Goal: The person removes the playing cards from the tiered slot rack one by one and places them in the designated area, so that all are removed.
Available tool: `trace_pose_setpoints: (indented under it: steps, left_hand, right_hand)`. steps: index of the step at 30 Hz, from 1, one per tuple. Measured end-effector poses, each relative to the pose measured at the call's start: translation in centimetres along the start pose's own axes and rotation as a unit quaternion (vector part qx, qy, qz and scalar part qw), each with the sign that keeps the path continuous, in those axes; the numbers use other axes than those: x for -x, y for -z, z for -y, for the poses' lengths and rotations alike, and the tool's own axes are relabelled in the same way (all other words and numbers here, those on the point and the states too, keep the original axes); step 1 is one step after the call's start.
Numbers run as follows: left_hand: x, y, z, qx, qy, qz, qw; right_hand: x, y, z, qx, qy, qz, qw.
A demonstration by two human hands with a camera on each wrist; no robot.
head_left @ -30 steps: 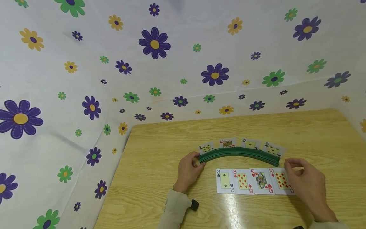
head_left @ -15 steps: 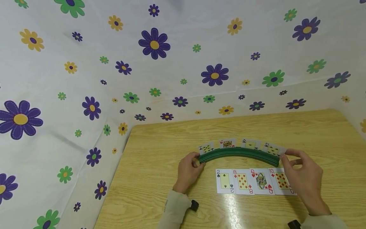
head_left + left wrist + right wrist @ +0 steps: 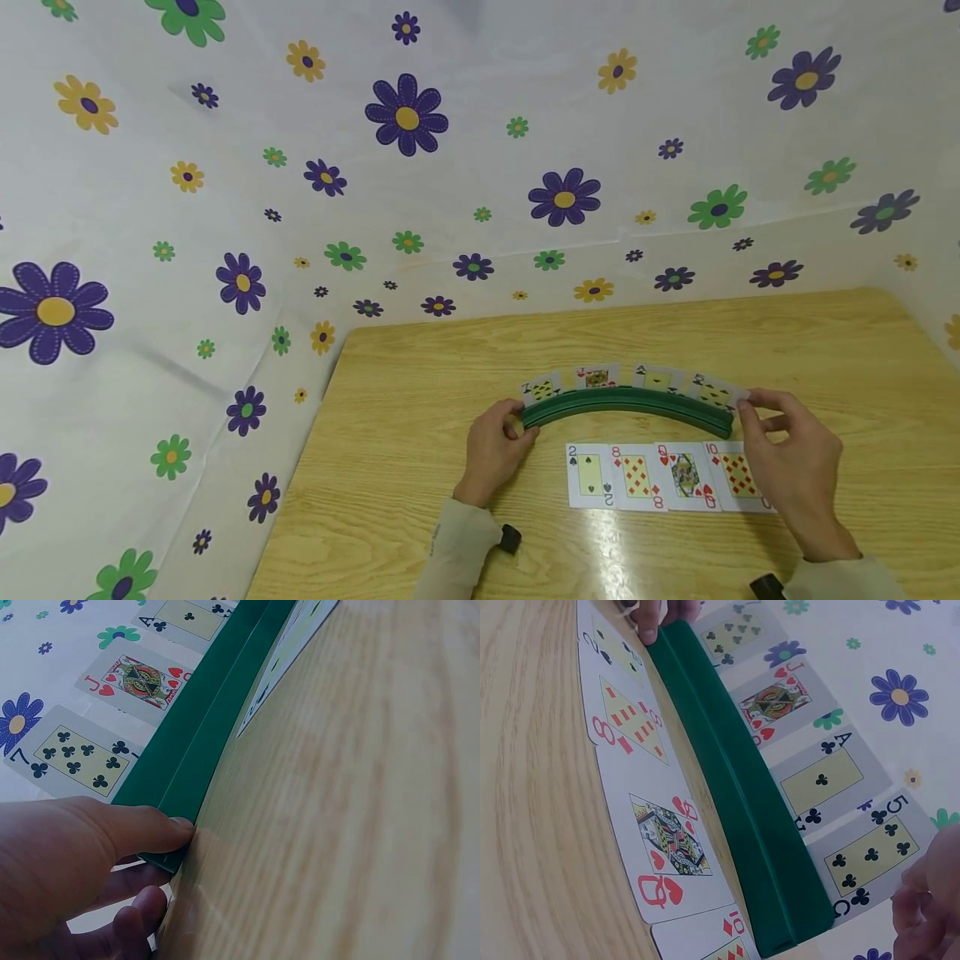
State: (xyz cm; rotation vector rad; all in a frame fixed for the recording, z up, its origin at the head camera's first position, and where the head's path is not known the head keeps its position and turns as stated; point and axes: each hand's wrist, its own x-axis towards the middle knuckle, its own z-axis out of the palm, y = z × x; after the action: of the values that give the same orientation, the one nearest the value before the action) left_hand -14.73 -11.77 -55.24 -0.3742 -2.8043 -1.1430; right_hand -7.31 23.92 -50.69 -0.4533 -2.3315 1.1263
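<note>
A curved green card holder (image 3: 630, 398) stands on the table with several cards upright in its slot. They are the seven of clubs (image 3: 82, 761), jack of hearts (image 3: 776, 701), ace of clubs (image 3: 821, 781) and five of clubs (image 3: 871, 855). My left hand (image 3: 495, 450) grips the holder's left end, thumb on the front and fingers curled behind and below. At the other end, my right hand (image 3: 798, 467) pinches the outer edge of the five of clubs between thumb and fingers. The contact is only partly visible in the right wrist view.
In front of the holder lies a face-up row: two of spades (image 3: 588, 475), eight of diamonds (image 3: 637, 477), queen of hearts (image 3: 685, 475) and ten of diamonds (image 3: 738, 475), the last partly covered by my right hand. A flower-printed sheet (image 3: 465, 192) walls the wooden table (image 3: 420, 400).
My right hand has moved from beside the ten of diamonds up and slightly left to the edge of the five of clubs. The left hand and the holder stay put.
</note>
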Motion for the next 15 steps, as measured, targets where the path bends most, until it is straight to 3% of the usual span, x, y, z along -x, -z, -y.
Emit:
trace_pose_setpoints:
  steps: [8, 15]
  left_hand:
    - [0.0, -0.1, 0.1, 0.004, 0.006, 0.003, 1.0000]
    - [-0.1, -0.1, 0.1, 0.005, 0.006, 0.004, 1.0000]
  right_hand:
    - [1.0, -0.1, 0.6, -0.055, 0.081, -0.019, 0.995]
    - [2.8, -1.2, 1.0, -0.054, 0.118, 0.024, 0.991]
